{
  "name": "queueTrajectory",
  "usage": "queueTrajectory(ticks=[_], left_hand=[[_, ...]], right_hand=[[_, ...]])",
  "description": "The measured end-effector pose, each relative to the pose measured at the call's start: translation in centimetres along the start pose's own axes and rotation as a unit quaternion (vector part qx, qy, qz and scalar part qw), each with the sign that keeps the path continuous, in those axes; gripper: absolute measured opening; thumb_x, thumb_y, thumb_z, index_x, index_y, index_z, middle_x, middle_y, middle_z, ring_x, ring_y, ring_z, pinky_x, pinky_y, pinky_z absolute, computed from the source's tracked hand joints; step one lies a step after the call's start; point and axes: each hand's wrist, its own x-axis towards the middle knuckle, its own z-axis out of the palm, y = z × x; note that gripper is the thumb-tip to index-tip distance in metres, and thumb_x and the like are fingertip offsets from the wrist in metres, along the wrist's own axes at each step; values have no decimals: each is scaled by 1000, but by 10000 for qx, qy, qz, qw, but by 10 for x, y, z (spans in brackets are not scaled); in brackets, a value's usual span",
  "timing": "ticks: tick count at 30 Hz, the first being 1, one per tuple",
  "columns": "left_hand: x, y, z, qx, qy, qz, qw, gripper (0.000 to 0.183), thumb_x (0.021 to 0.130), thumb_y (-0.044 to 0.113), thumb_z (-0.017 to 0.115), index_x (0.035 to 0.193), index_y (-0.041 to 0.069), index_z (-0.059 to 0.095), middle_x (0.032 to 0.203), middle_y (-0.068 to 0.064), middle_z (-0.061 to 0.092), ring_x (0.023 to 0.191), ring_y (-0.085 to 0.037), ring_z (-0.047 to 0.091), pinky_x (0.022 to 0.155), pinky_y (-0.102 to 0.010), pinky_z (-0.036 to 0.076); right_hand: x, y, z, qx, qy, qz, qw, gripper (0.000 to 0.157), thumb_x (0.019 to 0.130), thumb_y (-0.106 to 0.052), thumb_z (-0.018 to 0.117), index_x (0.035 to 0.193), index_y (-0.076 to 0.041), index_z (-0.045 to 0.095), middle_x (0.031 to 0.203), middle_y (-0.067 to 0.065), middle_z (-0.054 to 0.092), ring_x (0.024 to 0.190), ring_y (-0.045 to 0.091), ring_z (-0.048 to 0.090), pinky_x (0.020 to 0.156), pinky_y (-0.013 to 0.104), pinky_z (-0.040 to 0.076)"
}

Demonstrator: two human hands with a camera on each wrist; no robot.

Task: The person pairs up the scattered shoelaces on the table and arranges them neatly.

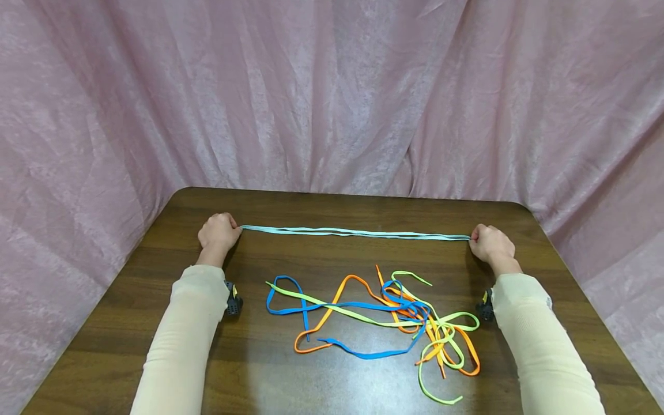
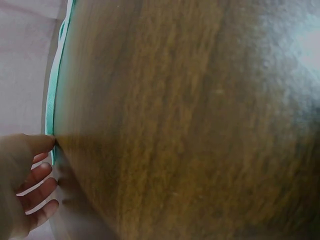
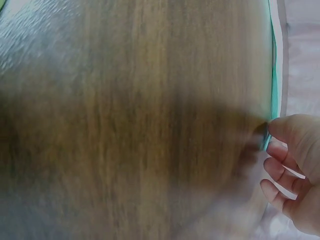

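Note:
A mint-green shoelace, seen as two strands running side by side, stretches nearly straight across the back of the table. My left hand pinches its left end between thumb and fingers; the left wrist view shows a short tip of the lace sticking out below the thumb. At the other end, my right hand pinches the lace, and in the right wrist view a bit of mint lace pokes past the fingertips. The other fingers of both hands curl loosely.
In front of the mint lace lies a loose tangle of shoelaces: blue, orange and yellow-green, bunched most thickly toward the right. They rest on a brown wooden table. Pink curtains hang behind the table's back edge.

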Motion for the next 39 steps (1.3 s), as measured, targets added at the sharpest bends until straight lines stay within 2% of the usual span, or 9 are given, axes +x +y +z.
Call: queueTrajectory(ticks=[4, 13, 21, 32, 39], left_hand=[[-1, -1, 0, -24, 76, 24, 10000, 20, 84, 28, 60, 90, 9, 58, 99, -17, 54, 91, -41, 56, 63, -50, 45], [-4, -6, -9, 5, -98, 266, 9996, 25, 84, 27, 61, 100, 8, 57, 104, -17, 54, 93, -42, 56, 65, -49, 44], [-8, -4, -20, 56, -244, 665, 9975, 31, 85, 29, 60, 108, 8, 57, 111, -17, 56, 96, -42, 56, 66, -49, 44], [-22, 18, -26, -11, -401, 1447, 9887, 36, 85, 29, 63, 114, 9, 58, 110, -15, 58, 98, -35, 56, 70, -51, 45], [-34, 34, -25, 91, -324, 2006, 9791, 36, 84, 28, 65, 115, 10, 59, 113, -11, 57, 95, -32, 58, 68, -48, 47]], right_hand=[[-3, -1, -2, -8, 55, -44, 10000, 17, 82, -19, 52, 93, -6, 54, 95, 19, 52, 90, 43, 54, 60, 51, 43], [-8, 1, -4, -100, 10, -212, 9997, 25, 84, -21, 53, 103, -5, 53, 98, 21, 51, 94, 46, 52, 64, 55, 43], [-12, -1, -8, -111, 218, -438, 9987, 25, 85, -19, 53, 105, -5, 54, 104, 21, 51, 98, 46, 51, 69, 57, 43], [-19, -15, -14, -191, 313, -955, 9947, 31, 87, -22, 52, 113, -6, 54, 110, 22, 52, 100, 47, 52, 70, 60, 43], [-25, -30, -15, -228, 375, -1359, 9898, 30, 86, -19, 54, 113, -6, 57, 107, 21, 55, 95, 45, 55, 69, 58, 44]])
